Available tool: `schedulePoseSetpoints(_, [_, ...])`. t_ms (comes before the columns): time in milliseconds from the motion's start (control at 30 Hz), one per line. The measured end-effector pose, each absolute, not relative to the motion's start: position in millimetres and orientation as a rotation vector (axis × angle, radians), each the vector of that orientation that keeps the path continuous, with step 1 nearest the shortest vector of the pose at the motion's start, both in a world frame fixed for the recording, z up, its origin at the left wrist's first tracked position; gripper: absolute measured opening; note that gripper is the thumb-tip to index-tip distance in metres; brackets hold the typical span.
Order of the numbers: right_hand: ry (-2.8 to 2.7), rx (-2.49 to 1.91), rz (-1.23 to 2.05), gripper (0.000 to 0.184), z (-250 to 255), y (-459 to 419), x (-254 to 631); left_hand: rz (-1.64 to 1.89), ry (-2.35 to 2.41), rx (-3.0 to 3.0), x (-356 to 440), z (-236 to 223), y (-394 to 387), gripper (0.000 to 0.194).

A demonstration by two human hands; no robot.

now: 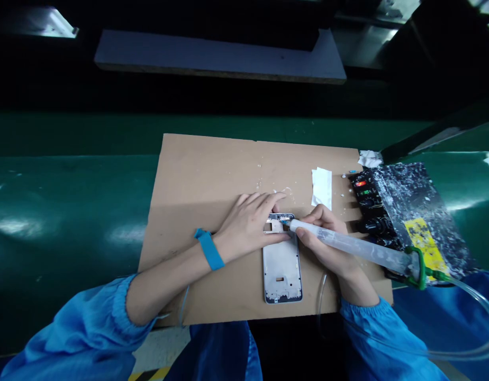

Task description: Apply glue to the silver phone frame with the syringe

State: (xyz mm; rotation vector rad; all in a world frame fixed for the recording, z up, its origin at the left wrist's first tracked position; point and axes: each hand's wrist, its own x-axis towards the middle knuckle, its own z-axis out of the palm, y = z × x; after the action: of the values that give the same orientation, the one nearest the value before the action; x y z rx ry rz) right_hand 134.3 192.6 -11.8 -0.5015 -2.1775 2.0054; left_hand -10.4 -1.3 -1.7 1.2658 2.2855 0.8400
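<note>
A: status, left to right, all relative to the cardboard sheet [213, 174]?

B: sheet lies on the green belt [70, 211]. Blue wrist strap [209, 248] on the left forearm, over the sheet's left half, thin cord trailing off it toward the near edge

A: left hand?

B: left hand [250, 222] open, palm down, fingers spread flat. Fingertips press the top-left corner of the phone frame [281, 264], pinning it to the sheet. Frame is near centre of the sheet, long axis running toward the near edge

A: right?

B: right hand [326, 241] closed round the barrel of the dispensing syringe [347, 244], pen style. Nozzle tip is on the frame's top edge, just beside the left fingertips. Barrel slants out past the sheet's right edge to a green cap [417, 267], clear hose [470, 301] loops on from there

A: anything else on the sheet?

B: white paper scrap [322, 186] behind the right hand, white specks around it. Crumpled white wipe [369, 158] at the far right corner

A: off the sheet?

B: controller box [411, 211] touching the right edge, spattered white, one red lamp lit, dark knobs in a row

A: labels?

B: yellow sticker [425, 241] on the box, print too blurred to read. No brand legible anywhere
</note>
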Motion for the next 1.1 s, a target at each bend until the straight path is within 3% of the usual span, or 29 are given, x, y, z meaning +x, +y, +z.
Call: schedulePoseSetpoints(1100, [-2.128,-0.482,2.079,0.034,-15.4,192.6,136.2,0.856,2.296,1.289,-9.8,-3.9,-1.4,0.084])
